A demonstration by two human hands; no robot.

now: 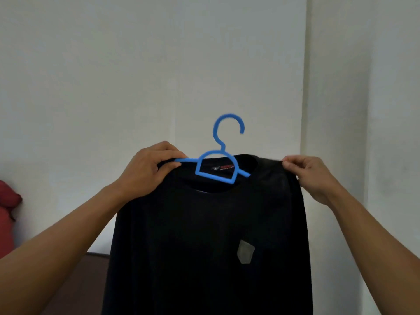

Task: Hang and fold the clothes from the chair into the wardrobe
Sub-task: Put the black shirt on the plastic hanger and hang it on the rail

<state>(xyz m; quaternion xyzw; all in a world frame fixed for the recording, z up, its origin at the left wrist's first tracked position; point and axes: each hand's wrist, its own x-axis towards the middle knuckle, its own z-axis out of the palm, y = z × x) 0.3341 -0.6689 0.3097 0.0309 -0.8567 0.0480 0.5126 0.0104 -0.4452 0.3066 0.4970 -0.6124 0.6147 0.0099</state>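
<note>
I hold a black shirt [204, 235] up in front of a white wall. A blue plastic hanger [218, 164] sits in its neck opening, hook upward, with its right arm hidden under the fabric. My left hand [147, 171] grips the hanger's left arm together with the shirt's left shoulder. My right hand [311, 176] pinches the shirt's right shoulder between thumb and fingers. A small grey patch [246, 251] shows on the shirt's chest. The neck label is visible inside the collar.
A white wall [159, 64] fills the background, with a vertical corner edge [305, 87] at the right. A red cloth or cushion [8, 214] sits at the far left edge. A brown padded surface [91, 280] lies low behind the shirt.
</note>
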